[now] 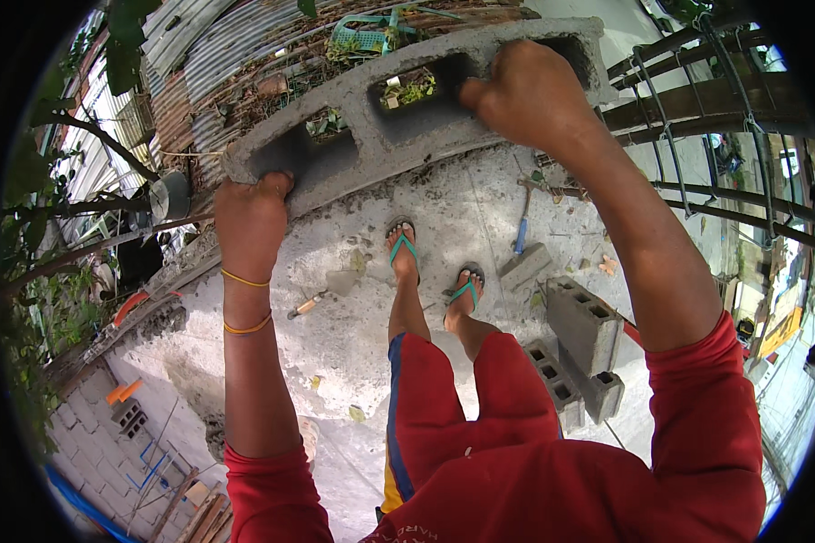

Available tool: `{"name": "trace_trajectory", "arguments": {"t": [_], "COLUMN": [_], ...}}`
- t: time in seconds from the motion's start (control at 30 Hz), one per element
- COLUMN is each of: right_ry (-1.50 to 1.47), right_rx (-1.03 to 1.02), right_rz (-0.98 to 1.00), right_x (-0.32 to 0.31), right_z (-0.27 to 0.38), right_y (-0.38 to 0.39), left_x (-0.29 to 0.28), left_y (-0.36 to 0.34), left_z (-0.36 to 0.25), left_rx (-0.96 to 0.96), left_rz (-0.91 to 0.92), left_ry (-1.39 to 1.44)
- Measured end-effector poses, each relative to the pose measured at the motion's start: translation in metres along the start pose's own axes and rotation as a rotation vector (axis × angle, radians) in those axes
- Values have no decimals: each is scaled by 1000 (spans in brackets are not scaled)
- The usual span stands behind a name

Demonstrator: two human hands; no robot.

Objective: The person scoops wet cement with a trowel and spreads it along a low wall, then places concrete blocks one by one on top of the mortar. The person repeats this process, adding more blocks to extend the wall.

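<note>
A grey hollow concrete block (364, 145) is held up in front of me, its open cells facing me and its right end higher than its left. My left hand (252, 222) is closed round its lower left end, the thumb hooked into a cell. Closed over the right part of the same block, my right hand (532, 95) has its fingers in the cells. Leaves show through two of the cells. Below it on the concrete lie a trowel (340, 282) with a wooden handle and a hammer (522, 226) with a blue grip.
Several more hollow blocks (584, 326) stand beside my right leg, near a broken block piece (525, 266). Steel bars tied with rings (711, 118) run along the right. Rusty corrugated sheets (217, 81) and a green plastic basket (358, 36) lie beyond the wall edge.
</note>
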State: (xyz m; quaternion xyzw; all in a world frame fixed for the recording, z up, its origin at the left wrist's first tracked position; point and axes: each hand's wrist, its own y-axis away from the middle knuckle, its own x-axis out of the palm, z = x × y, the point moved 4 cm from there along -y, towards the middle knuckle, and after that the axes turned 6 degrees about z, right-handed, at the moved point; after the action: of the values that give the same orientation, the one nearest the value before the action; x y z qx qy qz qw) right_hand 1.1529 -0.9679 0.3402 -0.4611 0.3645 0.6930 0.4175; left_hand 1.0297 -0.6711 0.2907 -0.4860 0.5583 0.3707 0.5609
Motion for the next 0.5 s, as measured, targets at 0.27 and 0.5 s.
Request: {"name": "trace_trajectory", "arguments": {"t": [0.27, 0.5], "right_ry": [653, 796], "right_rx": [-351, -456], "right_rz": [329, 580], "right_x": [178, 267], "right_z": [-30, -45], "right_y": [-114, -122], "left_x": [173, 281], "left_y": [-32, -18], "left_z": [94, 115], "left_rx": [22, 104], "left_rz": [228, 393], "left_ry": [103, -62]}}
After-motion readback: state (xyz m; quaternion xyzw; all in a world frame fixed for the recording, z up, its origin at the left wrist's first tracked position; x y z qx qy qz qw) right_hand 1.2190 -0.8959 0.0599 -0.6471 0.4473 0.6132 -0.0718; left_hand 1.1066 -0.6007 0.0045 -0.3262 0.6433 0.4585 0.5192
